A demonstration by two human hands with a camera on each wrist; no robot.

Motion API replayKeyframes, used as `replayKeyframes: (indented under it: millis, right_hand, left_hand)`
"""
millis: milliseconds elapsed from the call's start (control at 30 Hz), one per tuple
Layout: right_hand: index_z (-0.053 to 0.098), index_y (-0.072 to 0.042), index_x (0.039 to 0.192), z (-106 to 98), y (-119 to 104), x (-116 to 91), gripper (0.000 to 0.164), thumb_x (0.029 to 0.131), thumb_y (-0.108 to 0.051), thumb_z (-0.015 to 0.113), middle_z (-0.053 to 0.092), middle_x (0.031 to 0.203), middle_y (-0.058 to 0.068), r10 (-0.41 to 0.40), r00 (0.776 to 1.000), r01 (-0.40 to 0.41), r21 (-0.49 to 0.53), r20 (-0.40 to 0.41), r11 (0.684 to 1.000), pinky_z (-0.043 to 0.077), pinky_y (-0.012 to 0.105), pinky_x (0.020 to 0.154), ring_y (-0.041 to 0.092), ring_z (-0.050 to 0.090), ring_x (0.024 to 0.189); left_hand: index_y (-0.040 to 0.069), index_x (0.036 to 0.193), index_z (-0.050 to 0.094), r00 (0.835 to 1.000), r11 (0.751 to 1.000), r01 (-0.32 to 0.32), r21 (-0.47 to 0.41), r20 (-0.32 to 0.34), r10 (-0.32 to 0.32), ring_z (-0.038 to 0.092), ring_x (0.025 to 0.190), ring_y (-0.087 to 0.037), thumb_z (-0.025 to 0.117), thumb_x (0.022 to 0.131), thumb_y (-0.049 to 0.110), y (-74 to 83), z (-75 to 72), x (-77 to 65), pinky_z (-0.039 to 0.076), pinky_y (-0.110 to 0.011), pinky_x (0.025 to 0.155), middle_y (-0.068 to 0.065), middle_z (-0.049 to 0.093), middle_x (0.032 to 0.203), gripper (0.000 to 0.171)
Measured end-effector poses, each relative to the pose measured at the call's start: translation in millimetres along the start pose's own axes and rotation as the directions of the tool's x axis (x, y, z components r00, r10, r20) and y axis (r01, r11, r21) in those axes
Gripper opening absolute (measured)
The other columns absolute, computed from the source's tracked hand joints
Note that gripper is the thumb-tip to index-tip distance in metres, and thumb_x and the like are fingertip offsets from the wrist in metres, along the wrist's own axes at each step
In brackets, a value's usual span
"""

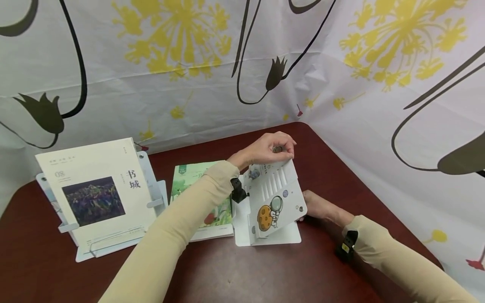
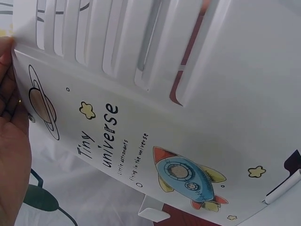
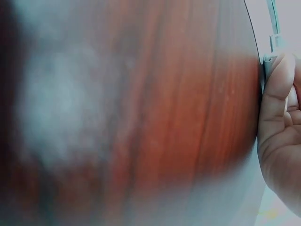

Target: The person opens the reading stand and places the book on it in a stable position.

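A white metal book stand [image 1: 278, 202] with a cartoon astronaut, slots and "Tiny universe" print stands on the table, its back panel tilted up from a flat base plate [image 1: 284, 235]. At the panel's top edge my left hand [image 1: 270, 147] pinches the metal between thumb and fingers. The left wrist view shows the printed panel [image 2: 225, 122] close up, with the left hand [image 2: 14, 155] at its edge. Low on the right side, my right hand [image 1: 318, 205] holds the stand near its base, fingers partly hidden behind the panel. In the right wrist view its thumb [image 3: 280, 77] presses a thin metal part.
To the left, a light blue book stand [image 1: 157, 191] holds a cream book [image 1: 140, 210] upright, a wire across its bottom. A green illustrated book [image 1: 219, 214] lies flat between the two stands, partly under my left arm. Patterned cloth [image 1: 212, 97] hangs behind the dark red table [image 1: 227, 273].
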State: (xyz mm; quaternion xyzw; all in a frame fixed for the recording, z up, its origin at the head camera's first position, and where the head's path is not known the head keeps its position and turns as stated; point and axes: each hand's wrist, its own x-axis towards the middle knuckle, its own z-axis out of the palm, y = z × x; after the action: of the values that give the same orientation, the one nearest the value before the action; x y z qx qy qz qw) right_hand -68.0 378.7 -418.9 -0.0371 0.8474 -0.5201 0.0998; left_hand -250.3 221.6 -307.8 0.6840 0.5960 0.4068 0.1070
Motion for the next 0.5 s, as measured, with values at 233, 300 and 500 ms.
replayKeyframes:
  millis: [233,300,500]
  right_hand:
    - [0.067,0.012,0.087,6.2,-3.0,-1.6,0.01,0.08,0.005,0.065,0.062,0.062,-0.003,0.006,1.0,-0.006,-0.016,-0.018,1.0,0.049,0.022,0.047,0.007,0.057,0.051]
    - [0.066,0.013,0.087,8.1,-4.4,-1.9,0.01,0.08,0.005,0.065,0.061,0.061,-0.002,0.01,1.0,-0.011,-0.016,-0.022,1.0,0.049,0.022,0.047,0.007,0.057,0.051]
    - [0.065,0.015,0.09,10.3,-7.7,-1.5,0.013,0.08,0.008,0.064,0.062,0.063,0.002,0.045,0.999,-0.045,0.006,-0.03,0.999,0.049,0.021,0.048,0.007,0.056,0.051]
  left_hand:
    - [0.015,0.079,0.065,0.999,0.999,-0.04,-0.003,-0.013,0.04,0.052,0.114,-0.01,0.061,0.09,0.016,0.2,2.3,-1.7,0.044,-0.022,0.087,0.004,0.065,0.096,0.012]
    - [0.014,0.078,0.065,0.998,0.999,-0.05,-0.016,-0.027,0.05,0.052,0.113,-0.009,0.061,0.09,0.014,0.3,2.4,-3.1,0.043,-0.022,0.09,0.003,0.065,0.094,0.012]
    - [0.011,0.079,0.066,0.996,0.996,-0.07,-0.053,-0.058,0.067,0.052,0.113,-0.011,0.061,0.089,0.011,1.1,1.2,-6.4,0.043,-0.023,0.092,-0.001,0.066,0.093,0.011]
